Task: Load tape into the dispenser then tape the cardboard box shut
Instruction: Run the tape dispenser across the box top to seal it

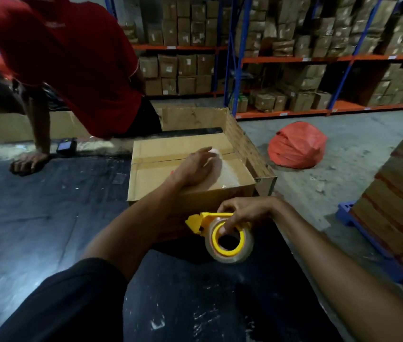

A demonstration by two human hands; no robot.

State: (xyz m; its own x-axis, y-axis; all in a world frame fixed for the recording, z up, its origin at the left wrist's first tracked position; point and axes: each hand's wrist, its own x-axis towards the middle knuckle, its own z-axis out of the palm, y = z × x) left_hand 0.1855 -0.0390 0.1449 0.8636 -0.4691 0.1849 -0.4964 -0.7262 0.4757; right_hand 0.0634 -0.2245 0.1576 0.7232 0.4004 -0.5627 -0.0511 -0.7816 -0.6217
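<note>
A brown cardboard box [170, 154] lies on the dark floor mat with its top flaps folded down. My left hand [193, 166] rests flat on the box top, fingers spread, pressing on a shiny strip of clear tape [227, 174] that runs toward the near edge. In front of the box my right hand [242, 213] grips a yellow tape dispenser [202, 222]. A roll of clear tape [230, 240] sits on its yellow hub, with my thumb at the hub opening.
A person in a red shirt [67, 58] leans in at the left, a hand [29, 164] on the mat next to a black handheld device [66, 146]. An open carton [244, 144] stands behind the box. A red sack [299, 144], a blue pallet [378, 243] with stacked boxes and shelving are to the right.
</note>
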